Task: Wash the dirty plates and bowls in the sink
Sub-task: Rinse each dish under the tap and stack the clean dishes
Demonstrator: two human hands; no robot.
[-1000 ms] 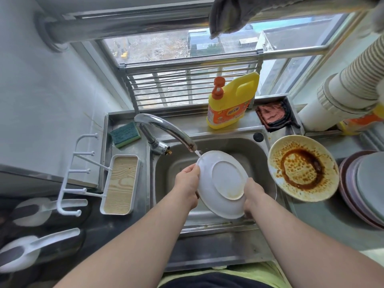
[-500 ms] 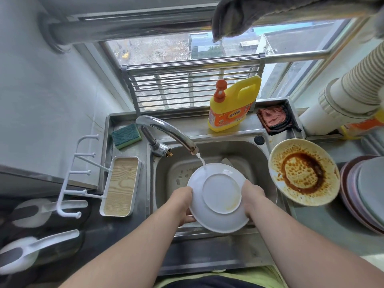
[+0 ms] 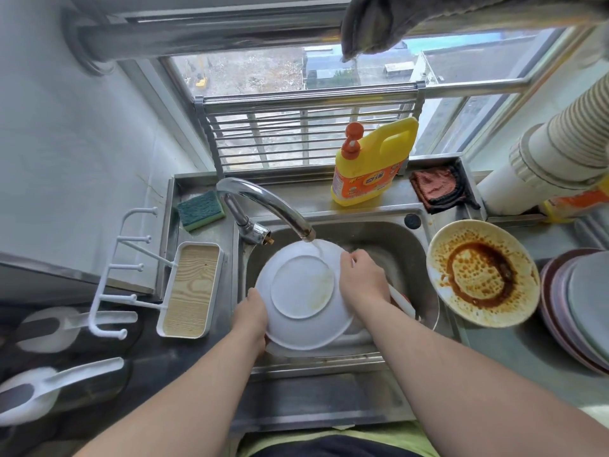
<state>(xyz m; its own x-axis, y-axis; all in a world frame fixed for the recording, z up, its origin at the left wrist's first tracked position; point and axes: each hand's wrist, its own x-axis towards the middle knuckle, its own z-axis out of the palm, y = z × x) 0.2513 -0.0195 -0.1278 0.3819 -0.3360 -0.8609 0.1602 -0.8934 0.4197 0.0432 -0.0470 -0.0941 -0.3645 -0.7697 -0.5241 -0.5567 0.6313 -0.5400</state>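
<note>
Over the steel sink [image 3: 408, 245], a white plate [image 3: 303, 291] is held underside up beneath the tap's [image 3: 263, 202] stream; the left hand [image 3: 250, 311] grips its near-left rim, the right hand [image 3: 362, 278] clasps its right edge. A sauce-stained plate [image 3: 482, 278] rests on the sink's right rim, beside stacked plates [image 3: 580, 308].

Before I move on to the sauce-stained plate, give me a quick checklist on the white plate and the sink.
1. Water running from faucet onto white plate: ok.
2. Left hand grip on the plate's lower left rim: ok.
3. Right hand on the right rim: ok.
4. Plate underside clean: not ok, faint yellow stain near the foot ring.
5. Plate's eating side clean: cannot tell, faces away.
6. Sauce-stained plate within reach on the sink's right edge: ok.
</note>
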